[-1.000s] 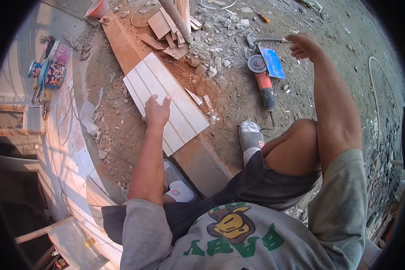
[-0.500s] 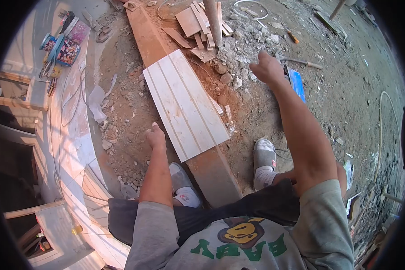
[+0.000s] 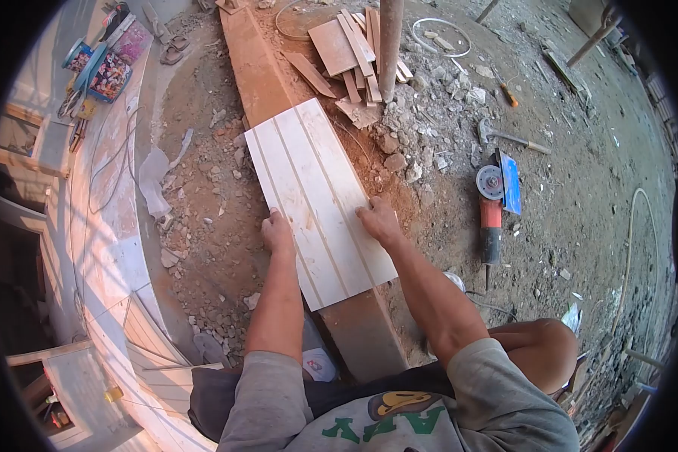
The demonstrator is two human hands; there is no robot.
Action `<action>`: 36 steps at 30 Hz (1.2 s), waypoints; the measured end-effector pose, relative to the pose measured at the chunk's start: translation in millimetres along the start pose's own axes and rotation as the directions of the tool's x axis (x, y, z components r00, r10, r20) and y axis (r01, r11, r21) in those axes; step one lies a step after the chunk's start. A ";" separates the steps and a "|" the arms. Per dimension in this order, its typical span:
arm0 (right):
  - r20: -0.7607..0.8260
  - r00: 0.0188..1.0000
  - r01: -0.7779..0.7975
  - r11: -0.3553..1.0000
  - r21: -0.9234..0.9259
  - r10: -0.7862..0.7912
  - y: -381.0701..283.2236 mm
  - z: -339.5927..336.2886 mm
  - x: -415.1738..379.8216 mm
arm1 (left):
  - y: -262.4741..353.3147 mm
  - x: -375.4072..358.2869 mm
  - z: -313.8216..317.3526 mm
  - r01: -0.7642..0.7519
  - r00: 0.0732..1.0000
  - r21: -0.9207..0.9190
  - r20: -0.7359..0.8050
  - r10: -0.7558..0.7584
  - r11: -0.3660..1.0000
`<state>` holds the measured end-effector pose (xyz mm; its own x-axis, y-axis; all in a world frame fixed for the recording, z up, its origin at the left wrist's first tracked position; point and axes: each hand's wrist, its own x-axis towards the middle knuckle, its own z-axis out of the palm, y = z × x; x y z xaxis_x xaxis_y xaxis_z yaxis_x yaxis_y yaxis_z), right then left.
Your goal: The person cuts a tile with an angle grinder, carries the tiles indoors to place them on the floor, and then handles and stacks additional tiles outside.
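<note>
A white rectangular tile (image 3: 313, 196) with brownish lengthwise stripes lies across a long, dusty reddish beam (image 3: 260, 71). On its left long edge, my left hand (image 3: 278, 231) is closed, thumb on the upper face. My right hand (image 3: 380, 224) grips the opposite long edge, thumb also on top; the fingers below are hidden. To the right on the dirt rests an angle grinder (image 3: 490, 218) with a grey disc and a blue plate-like guard, touched by neither hand. A hammer (image 3: 514, 140) lies just beyond it.
Cut strips and pieces (image 3: 346, 49) are piled by an upright pole (image 3: 390, 53). Rubble (image 3: 429, 113) and an orange-handled tool (image 3: 508, 94) lie farther right. Colourful buckets (image 3: 109, 75) stand at far left. A hose (image 3: 633, 248) curves along the right.
My right hand has come back from near the hammer and grinder to the tile's right edge. My left hand has closed on its left edge. The camera view has shifted, revealing the grinder.
</note>
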<state>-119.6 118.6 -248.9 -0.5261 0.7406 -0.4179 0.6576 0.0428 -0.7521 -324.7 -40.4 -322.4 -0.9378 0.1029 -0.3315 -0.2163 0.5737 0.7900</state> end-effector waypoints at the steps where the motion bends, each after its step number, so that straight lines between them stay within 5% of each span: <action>1: -0.032 0.999 0.011 1.000 0.015 -0.010 -0.4 1.5 -0.3 | -1.0 2.0 0.6 -0.010 0.997 -0.037 -0.073 0.007 0.999; 5: -0.102 0.979 0.174 0.984 -0.049 -0.178 -23.4 -6.9 -31.8 | 25.6 -24.0 -6.7 -0.054 0.986 -0.092 -0.162 0.038 0.994; 7: -0.104 0.942 0.312 0.947 -0.078 -0.319 -36.8 -12.3 -54.3 | 50.0 -52.6 -25.8 0.145 0.975 -0.358 -0.107 -0.195 0.923; 14: -0.083 0.811 0.562 0.810 -0.167 -0.580 -115.3 -64.5 -148.3 | 69.3 -105.7 -39.8 0.166 0.974 -0.634 -0.015 -0.227 0.755; 18: -0.179 0.696 0.686 0.718 -0.119 -0.695 -150.2 -92.3 -223.7 | 103.6 -151.1 -47.9 0.092 0.959 -0.800 0.232 0.163 0.593; 25: -0.067 0.674 0.718 0.674 -0.173 -0.736 -138.2 -101.2 -297.1 | 75.7 -189.9 -35.7 0.295 0.841 -0.867 0.435 0.321 0.402; 35: 0.051 0.621 0.775 0.603 -0.187 -0.782 -100.7 -99.6 -326.6 | 28.1 -202.8 -16.2 0.689 0.496 -0.708 0.616 0.612 0.155; 36: 0.053 0.620 0.777 0.603 -0.183 -0.783 -100.1 -97.7 -329.0 | 53.2 -225.1 -26.6 0.623 0.662 -0.761 0.636 0.396 0.180</action>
<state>40.4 -63.8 13.6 -0.8698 0.3899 0.3025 0.0864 0.7239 -0.6844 -132.3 -54.6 -192.0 -0.5341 0.8120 -0.2353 -0.8300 -0.4507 0.3286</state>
